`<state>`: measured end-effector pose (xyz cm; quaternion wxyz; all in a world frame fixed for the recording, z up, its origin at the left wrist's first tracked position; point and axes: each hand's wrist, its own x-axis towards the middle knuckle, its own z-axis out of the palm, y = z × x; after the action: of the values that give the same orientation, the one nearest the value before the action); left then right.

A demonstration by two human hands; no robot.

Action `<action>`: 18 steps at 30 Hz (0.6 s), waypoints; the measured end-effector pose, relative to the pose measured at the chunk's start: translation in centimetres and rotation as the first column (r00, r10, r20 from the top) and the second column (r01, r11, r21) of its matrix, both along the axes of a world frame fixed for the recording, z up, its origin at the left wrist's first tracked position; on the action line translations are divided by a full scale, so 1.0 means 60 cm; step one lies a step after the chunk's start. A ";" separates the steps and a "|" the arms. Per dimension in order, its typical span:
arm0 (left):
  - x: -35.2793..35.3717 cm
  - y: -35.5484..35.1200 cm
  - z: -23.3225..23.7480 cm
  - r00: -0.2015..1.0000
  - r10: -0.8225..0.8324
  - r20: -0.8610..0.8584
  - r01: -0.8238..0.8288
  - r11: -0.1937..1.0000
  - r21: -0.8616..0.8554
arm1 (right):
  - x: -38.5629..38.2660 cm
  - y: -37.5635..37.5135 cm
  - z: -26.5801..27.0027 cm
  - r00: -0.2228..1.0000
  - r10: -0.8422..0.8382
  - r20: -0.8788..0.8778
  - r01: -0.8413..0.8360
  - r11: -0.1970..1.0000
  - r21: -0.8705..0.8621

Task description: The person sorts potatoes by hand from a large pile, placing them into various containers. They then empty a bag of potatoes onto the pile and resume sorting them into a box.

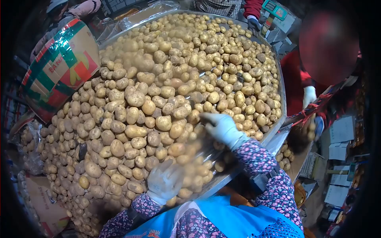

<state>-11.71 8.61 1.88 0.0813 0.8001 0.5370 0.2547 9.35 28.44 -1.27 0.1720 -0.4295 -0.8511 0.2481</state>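
A big heap of potatoes (135, 99) fills a wide metal-edged table (282, 85) in front of me. My left hand (166, 181), in a pale work glove, lies over the potatoes at the near side. Its fingers are spread and somewhat blurred. Farther right, my right hand (222, 129), gloved too, reaches across the heap with fingers stretched to the left and touching or nearly touching potatoes. No potato shows within its grasp. Between my hands, several potatoes (194, 168) are smeared by motion near a bare shiny strip of the table.
A banana carton (61, 67) tilts over the heap's left side, beside a person there. At the right, a co-worker's gloved hand (309, 97) is near a red-striped strap. Another co-worker's dark-gloved hand (254, 24) is at the far edge, near a green scale (274, 10).
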 end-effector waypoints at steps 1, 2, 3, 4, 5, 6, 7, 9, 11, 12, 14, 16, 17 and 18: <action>0.000 -0.001 -0.003 1.000 0.000 0.004 0.000 1.000 0.002 | 0.012 0.015 0.015 0.969 -0.198 -0.146 0.130 0.916 -0.379; 0.000 0.001 -0.002 1.000 -0.005 0.010 0.005 0.999 0.047 | 0.018 0.045 0.031 0.976 -0.220 -0.004 0.213 0.950 -0.229; 0.000 0.001 -0.003 1.000 -0.008 0.012 0.008 0.999 0.051 | 0.019 0.081 0.042 0.956 -0.261 0.133 0.271 0.960 -0.064; 0.000 0.001 -0.003 1.000 -0.010 0.015 0.009 1.000 0.024 | 0.014 0.119 0.049 0.944 -0.290 0.155 0.297 0.955 -0.023; -0.001 0.003 -0.002 1.000 -0.010 0.017 0.010 1.000 0.000 | 0.008 0.158 0.056 0.932 -0.319 0.174 0.320 0.947 0.021; -0.001 0.006 0.006 1.000 -0.017 0.026 0.018 1.000 -0.018 | -0.003 0.199 0.054 0.912 -0.347 0.217 0.333 0.938 0.097; -0.003 0.005 0.004 1.000 -0.021 0.022 0.021 1.000 -0.002 | -0.019 0.240 0.047 0.890 -0.379 0.254 0.343 0.923 0.175; -0.008 0.006 -0.004 0.998 -0.016 -0.056 0.012 0.997 -0.081 | -0.052 0.329 0.042 0.838 -0.391 0.382 0.352 0.920 0.171; -0.015 0.011 0.008 0.996 -0.055 -0.068 0.045 0.989 -0.138 | -0.072 0.406 0.032 0.809 -0.427 0.404 0.342 0.901 0.269; -0.018 0.013 0.006 0.993 -0.091 -0.071 0.074 0.974 -0.216 | -0.079 0.439 0.027 0.812 -0.428 0.396 0.335 0.898 0.283; -0.019 -0.011 -0.061 0.981 -0.059 -0.185 0.042 0.995 -0.091 | -0.085 0.490 0.012 0.787 -0.404 0.467 0.234 0.895 0.379; -0.044 -0.060 -0.172 0.843 -0.103 -0.527 0.163 0.984 0.069 | -0.095 0.494 -0.006 0.756 -0.426 0.498 0.247 0.889 0.386; -0.039 -0.051 -0.152 0.845 -0.105 -0.524 0.156 0.986 0.053 | -0.097 0.488 -0.017 0.719 -0.448 0.532 0.261 0.883 0.391; -0.028 -0.026 -0.107 0.945 -0.097 -0.313 0.090 0.995 -0.035 | -0.093 0.502 -0.020 0.725 -0.417 0.548 0.256 0.902 0.348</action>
<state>-13.38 7.07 -4.56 0.0146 0.8541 0.5071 0.1145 3.77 58.56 -2.45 -0.0174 -0.6093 -0.7913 -0.0481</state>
